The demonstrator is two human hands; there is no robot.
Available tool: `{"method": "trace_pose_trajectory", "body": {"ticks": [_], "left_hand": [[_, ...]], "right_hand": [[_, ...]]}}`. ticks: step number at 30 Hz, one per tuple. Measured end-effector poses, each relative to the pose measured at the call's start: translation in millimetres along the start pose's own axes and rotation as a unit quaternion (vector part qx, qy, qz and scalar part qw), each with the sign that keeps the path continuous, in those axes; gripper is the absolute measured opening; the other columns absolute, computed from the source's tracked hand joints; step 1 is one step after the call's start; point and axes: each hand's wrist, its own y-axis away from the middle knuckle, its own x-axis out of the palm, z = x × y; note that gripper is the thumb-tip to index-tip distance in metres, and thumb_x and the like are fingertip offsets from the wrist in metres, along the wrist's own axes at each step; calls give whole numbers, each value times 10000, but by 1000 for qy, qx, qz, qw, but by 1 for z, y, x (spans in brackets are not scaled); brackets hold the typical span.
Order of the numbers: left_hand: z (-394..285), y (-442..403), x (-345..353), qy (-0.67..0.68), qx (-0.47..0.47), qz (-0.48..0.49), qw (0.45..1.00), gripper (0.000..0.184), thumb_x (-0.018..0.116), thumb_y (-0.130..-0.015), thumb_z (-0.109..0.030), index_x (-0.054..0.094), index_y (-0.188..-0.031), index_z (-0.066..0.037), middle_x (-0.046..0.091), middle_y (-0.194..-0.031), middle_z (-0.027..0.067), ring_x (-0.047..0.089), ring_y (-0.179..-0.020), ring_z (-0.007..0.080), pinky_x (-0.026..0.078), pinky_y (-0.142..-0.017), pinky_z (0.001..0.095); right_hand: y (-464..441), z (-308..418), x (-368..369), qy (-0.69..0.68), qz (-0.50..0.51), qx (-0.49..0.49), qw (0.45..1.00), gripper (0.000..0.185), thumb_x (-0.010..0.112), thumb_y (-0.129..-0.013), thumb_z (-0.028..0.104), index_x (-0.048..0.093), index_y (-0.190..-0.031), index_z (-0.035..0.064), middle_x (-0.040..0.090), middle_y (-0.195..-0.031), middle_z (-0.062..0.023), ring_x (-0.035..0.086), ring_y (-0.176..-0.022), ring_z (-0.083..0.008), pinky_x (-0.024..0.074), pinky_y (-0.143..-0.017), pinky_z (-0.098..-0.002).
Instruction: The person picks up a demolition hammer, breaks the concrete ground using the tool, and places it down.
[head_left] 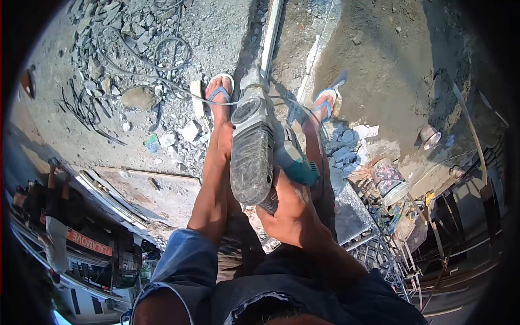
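Note:
A dusty grey and teal demolition hammer (254, 146) fills the middle of the head view, its nose pointing away from me. My right hand (290, 211) wraps around its rear handle. Against the hammer's left side is my left hand (225, 138), which appears to grip it; most of its fingers are hidden behind the body. Where the bit meets the ground is hard to make out. My feet, in flip-flops (220, 95), stand on either side of the tool's front.
A grey cable (172, 68) loops over broken concrete rubble (138, 27) at the upper left. A narrow pale strip (271, 38) runs ahead of the tool. Right stand a paint-stained bucket (389, 181), a small pail (429, 136) and metal grating (371, 252). Another person (54, 238) is at left.

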Motion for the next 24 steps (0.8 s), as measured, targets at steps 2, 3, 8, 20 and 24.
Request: {"method": "trace_pose_trajectory", "body": {"ticks": [2, 3, 8, 20, 24], "left_hand": [[0, -5, -5, -15, -2, 19, 1000, 322, 723, -791, -243, 667, -905, 53, 677, -760, 195, 678, -738, 228, 516, -691, 371], [0, -10, -6, -24, -3, 24, 999, 323, 722, -791, -244, 667, -904, 53, 677, -758, 196, 679, -737, 230, 516, -691, 372], [2, -16, -9, -69, -9, 48, 996, 326, 718, -791, -249, 668, -899, 55, 676, -751, 204, 684, -733, 236, 517, -689, 376], [-159, 41, -135, -10, -238, 345, 908, 292, 745, -840, -295, 614, -727, -60, 584, -589, 32, 559, -509, 124, 468, -513, 285], [-177, 65, -182, 13, -252, 413, 875, 351, 742, -851, -327, 597, -674, -61, 541, -524, 33, 534, -447, 123, 452, -458, 273]], "right_hand": [[21, -22, 0, -45, -28, 19, 998, 539, 739, -746, 124, 492, -1177, -87, 644, -951, -273, 644, -878, -447, 509, -768, -486], [28, -28, 0, -53, -27, 20, 998, 539, 739, -746, 124, 492, -1177, -87, 644, -951, -273, 644, -878, -447, 509, -768, -486], [47, -59, 7, -84, -70, 29, 994, 447, 746, -756, 148, 562, -1134, -7, 665, -909, -233, 652, -858, -432, 511, -772, -458], [114, -10, -29, -301, -78, 50, 949, 219, 714, -786, -8, 616, -979, 27, 624, -845, -53, 600, -762, -151, 497, -749, -308], [142, 16, -17, -328, -75, -5, 942, 255, 722, -772, 24, 631, -1011, 29, 657, -917, -78, 622, -821, -189, 499, -781, -332]]}}
